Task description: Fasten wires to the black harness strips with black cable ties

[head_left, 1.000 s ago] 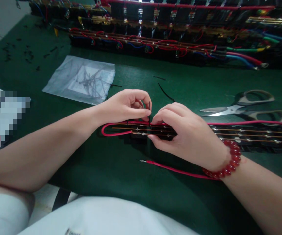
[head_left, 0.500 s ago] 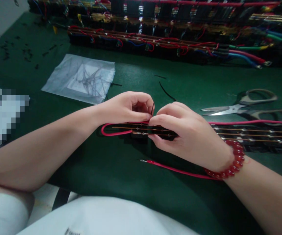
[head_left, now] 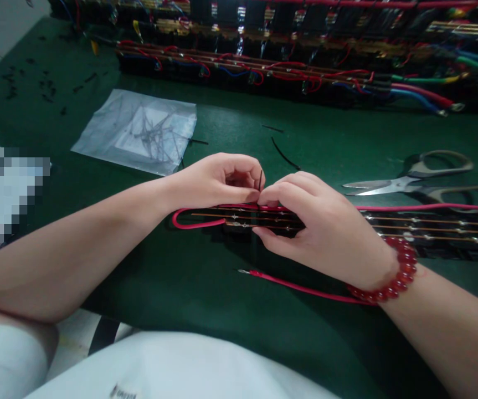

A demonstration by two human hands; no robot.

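Observation:
My left hand [head_left: 232, 180] is closed in a pinch at the far edge of a long black strip with copper-coloured rods [head_left: 438, 228]. A thin black cable tie [head_left: 261, 178] stands up at its fingertips. My right hand [head_left: 317, 213], a red bead bracelet on its wrist, grips the same strip from above, index finger on the far side and thumb on the near side. A red wire [head_left: 199, 225] runs along the strip's far edge and loops back at the left end. Nearer to me lies another red wire [head_left: 297, 286] with a bare metal tip.
Scissors [head_left: 405, 180] lie partly opened at the right. A clear bag [head_left: 97, 133] of thin dark ties is at the left. Loose black ties [head_left: 284, 155] lie behind my hands. Wired assemblies [head_left: 230, 66] line the back of the green table [head_left: 172, 293].
My right index finger has lifted and shifted slightly back and right, showing more of the strip between finger and thumb. The left hand keeps its pinch, almost unmoved.

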